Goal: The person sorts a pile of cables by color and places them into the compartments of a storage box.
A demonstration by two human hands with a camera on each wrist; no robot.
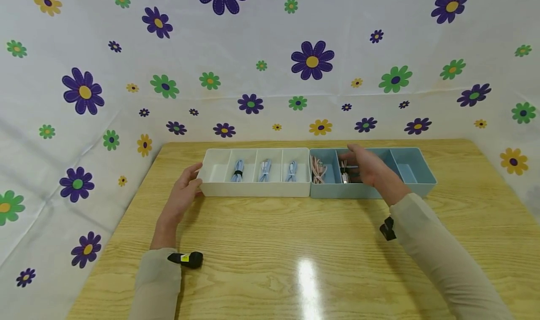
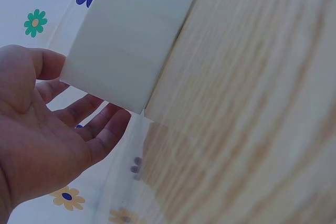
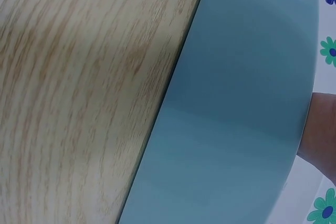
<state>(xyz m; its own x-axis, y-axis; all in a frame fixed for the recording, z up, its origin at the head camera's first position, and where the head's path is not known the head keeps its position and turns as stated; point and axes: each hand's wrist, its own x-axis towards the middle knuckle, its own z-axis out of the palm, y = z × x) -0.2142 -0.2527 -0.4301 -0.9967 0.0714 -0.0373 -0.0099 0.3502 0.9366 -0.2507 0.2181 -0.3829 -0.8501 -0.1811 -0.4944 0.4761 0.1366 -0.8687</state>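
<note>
At the left end of a white divided box (image 1: 253, 189), my left hand (image 1: 183, 191) rests its relaxed fingers against the end wall. The left wrist view shows the fingertips of that hand (image 2: 58, 119) along the box's lower edge. My right hand (image 1: 371, 167) reaches down into a blue divided box (image 1: 337, 192), its fingertips at a tied cable (image 1: 345, 172) with a black strap in the second compartment. Whether they pinch that cable I cannot tell. In the right wrist view the blue wall hides the fingers.
Three white compartments hold bundled light-blue cables (image 1: 265, 171). A pink cable (image 1: 318, 171) lies in the blue box's leftmost compartment. Both boxes stand end to end near the back of the wooden table (image 1: 253, 245). Flower-print cloth (image 1: 270, 39) hangs behind and at the sides.
</note>
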